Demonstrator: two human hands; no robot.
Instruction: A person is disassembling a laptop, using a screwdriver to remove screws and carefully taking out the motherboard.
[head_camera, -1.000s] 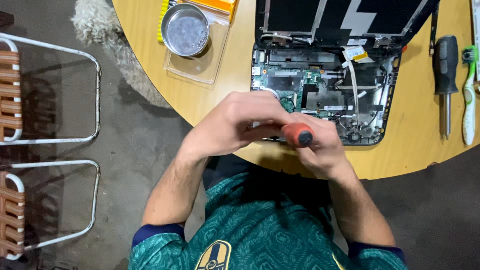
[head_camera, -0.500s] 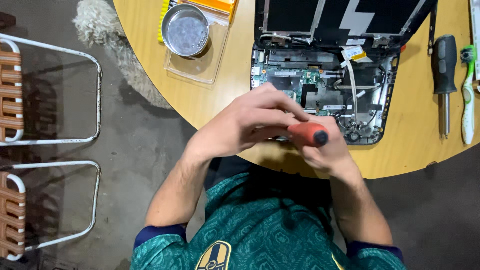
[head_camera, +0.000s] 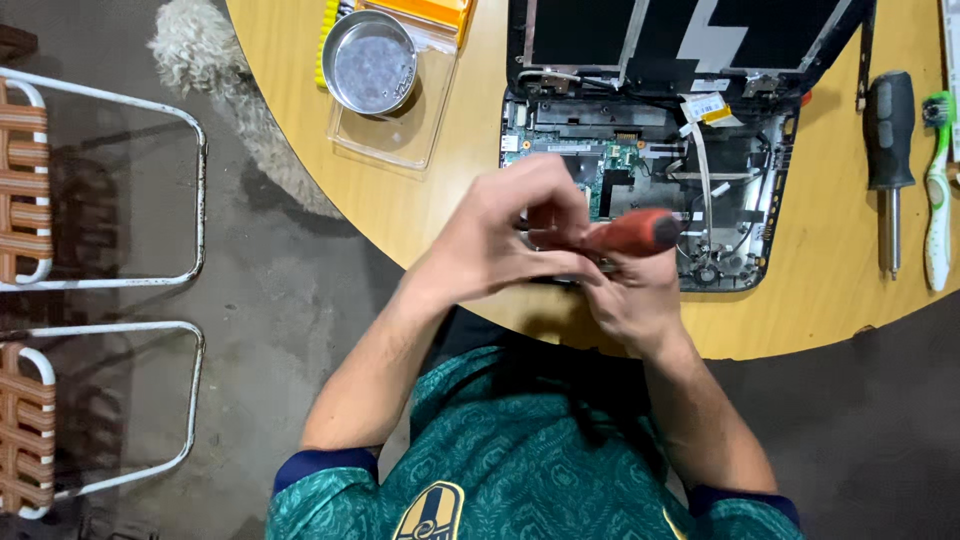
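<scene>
1. The red-handled screwdriver (head_camera: 635, 232) lies nearly level in my grip, its smooth rounded handle ending in a dark cap that points to my right. It sits above the near left corner of the opened laptop (head_camera: 650, 170); its tip is hidden under my fingers.
2. My right hand (head_camera: 632, 300) curls up from below and wraps around the handle.
3. My left hand (head_camera: 510, 235) comes across from the other side, fingers bent and pinched about the shaft end of the tool, touching my right hand. I cannot tell what the fingertips press on.
4. The laptop is stripped of its cover: green circuit board, thin white ribbon cable, black plastic frame, with the dark lid panel tilted back beyond it.
5. All of this rests on a round wooden table (head_camera: 420, 210), pale yellow and smooth.
6. To my left on the table stands a shallow round metal dish (head_camera: 372, 62), dull grey inside, sitting on a clear plastic tray (head_camera: 400, 140).
7. To my right lies a second screwdriver (head_camera: 888, 160) with a thick black handle and steel shaft, and just beside it a green and white toothbrush (head_camera: 936, 190).
8. On the grey concrete floor to my far left stand white tube-framed chairs (head_camera: 100, 200) with woven brown straps.
</scene>
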